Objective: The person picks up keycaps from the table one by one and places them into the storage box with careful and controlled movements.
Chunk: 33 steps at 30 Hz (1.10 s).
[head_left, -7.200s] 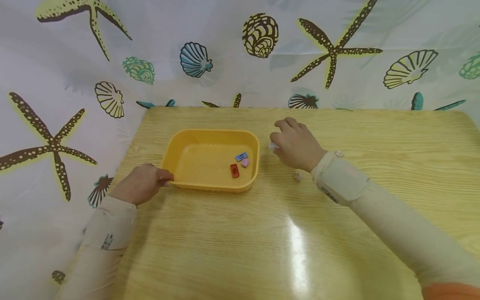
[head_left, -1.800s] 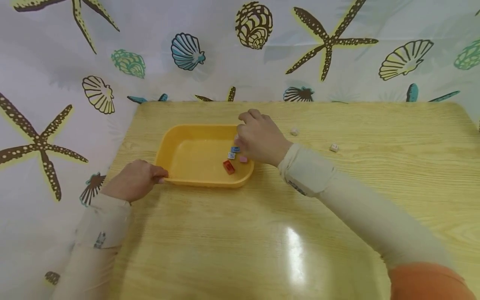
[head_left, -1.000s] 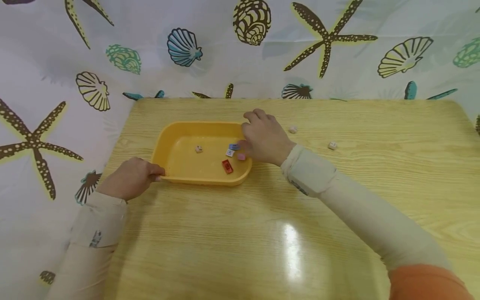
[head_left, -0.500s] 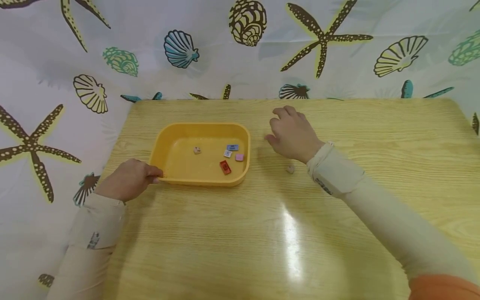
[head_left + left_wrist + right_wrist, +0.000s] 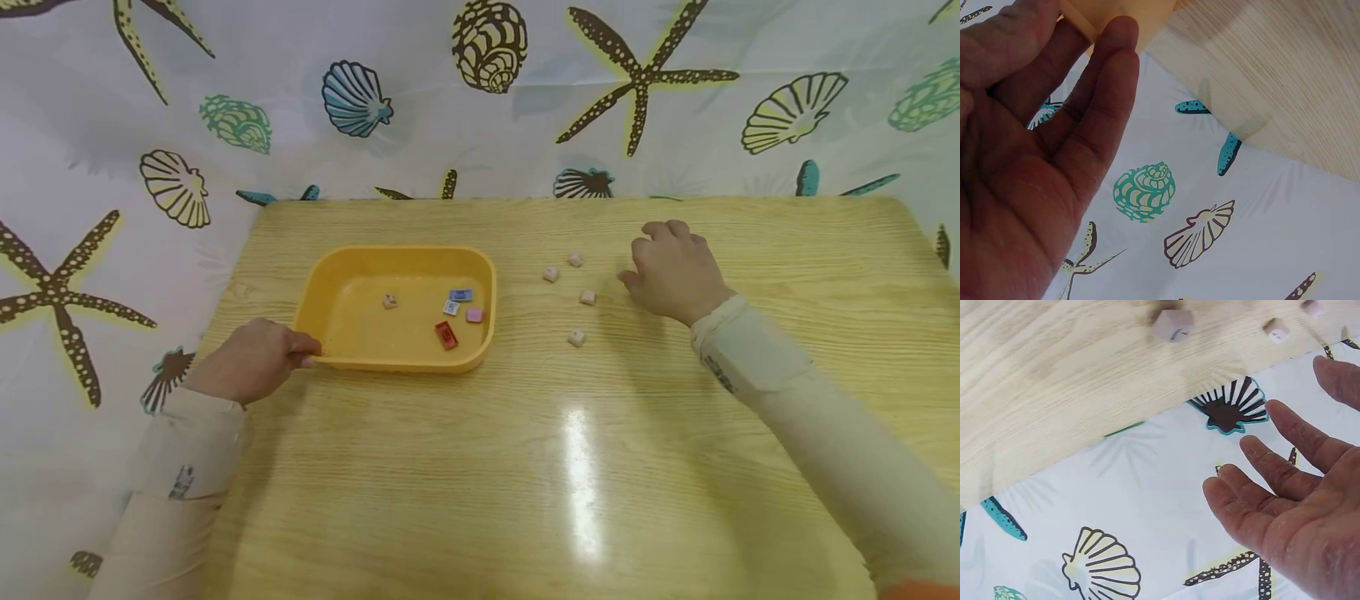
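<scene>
My left hand (image 5: 258,360) pinches the near-left corner of a yellow-orange plastic tray (image 5: 397,365) between thumb and fingers; its fingertips also lie on the tray's rim (image 5: 1079,22) in the left wrist view. Inside the tray lie a red piece (image 5: 446,335), a blue piece (image 5: 461,295), a white piece (image 5: 451,307), a pink piece (image 5: 475,315) and a beige block (image 5: 390,301). My right hand (image 5: 678,271) hovers above the table with loosely bent fingers, holding nothing. Left of it, several small beige blocks with dark marks lie on the table, the nearest one (image 5: 588,297) among them.
The wood-grain table (image 5: 450,483) reaches back to a white curtain (image 5: 435,125) printed with starfish and shells. The same curtain hangs along the table's left side. A bright light reflection crosses the tabletop in front.
A white piece and a beige block have joined the others in the tray. The right hand, empty, has moved right, away from the tray, past the loose blocks. The left hand keeps its grip.
</scene>
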{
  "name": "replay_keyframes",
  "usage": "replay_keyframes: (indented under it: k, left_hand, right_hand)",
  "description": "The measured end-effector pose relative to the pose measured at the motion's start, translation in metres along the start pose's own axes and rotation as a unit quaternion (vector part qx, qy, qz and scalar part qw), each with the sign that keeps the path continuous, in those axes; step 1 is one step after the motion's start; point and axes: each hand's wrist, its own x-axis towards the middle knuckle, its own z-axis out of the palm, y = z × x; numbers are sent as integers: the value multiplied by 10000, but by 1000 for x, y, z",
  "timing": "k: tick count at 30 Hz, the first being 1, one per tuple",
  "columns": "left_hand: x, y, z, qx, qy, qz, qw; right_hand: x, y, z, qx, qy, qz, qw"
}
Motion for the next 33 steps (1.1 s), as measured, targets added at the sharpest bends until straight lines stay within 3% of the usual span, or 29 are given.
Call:
replay_keyframes:
  k: [5,13,21,33]
  left_hand:
    - [1,0,-1,-16,-93,-162,9998]
    - [0,0,0,-8,-139,-231,9996]
    - [0,0,0,13,-66,-178,9998]
    - [1,0,1,63,-62,-231,9997]
  right_hand:
    - [-6,16,8,40,-416,316,9986]
    - [-14,28,25,-114,-619,480,9969]
    - [-18,30,34,-171,-460,573,9972]
    - [-16,30,47,-387,-127,367,9985]
